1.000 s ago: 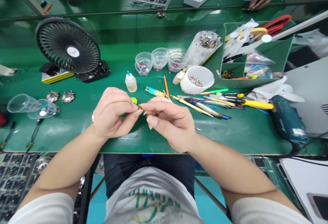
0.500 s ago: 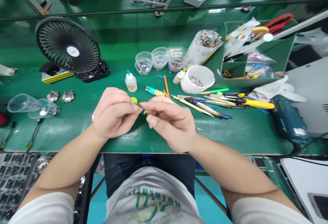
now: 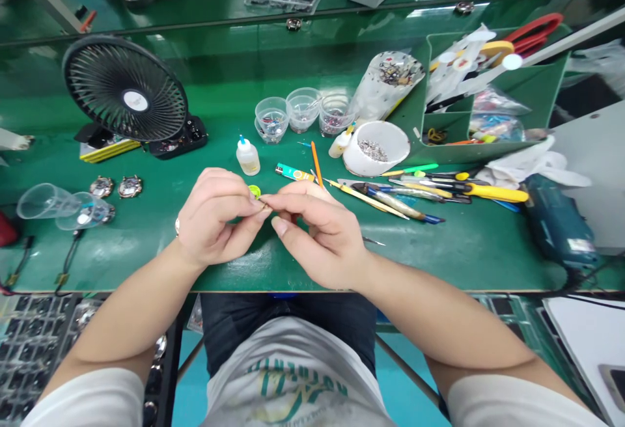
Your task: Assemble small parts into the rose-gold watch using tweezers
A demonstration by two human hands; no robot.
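Observation:
My left hand (image 3: 217,219) and my right hand (image 3: 317,232) meet fingertip to fingertip just above the near part of the green bench (image 3: 146,251). Both are pinched on one tiny brownish part (image 3: 264,203) held between them; it is too small to name. A ring sits on my left hand. Just behind the fingertips lies a small yellow-green cap (image 3: 254,190). A small white glue bottle (image 3: 248,156) with a blue tip stands upright a little farther back.
A black desk fan (image 3: 125,88) stands at back left. Two watch cases (image 3: 116,186) and clear cups (image 3: 63,207) lie at left. Three small clear cups (image 3: 303,112), a white bowl (image 3: 375,148), loose tools (image 3: 420,192) and a green organiser (image 3: 488,108) fill the right. A blue power tool (image 3: 559,225) lies at far right.
My hands stay pinched together in the same spot. The other person's hands at the far edge of the bench have gone out of view.

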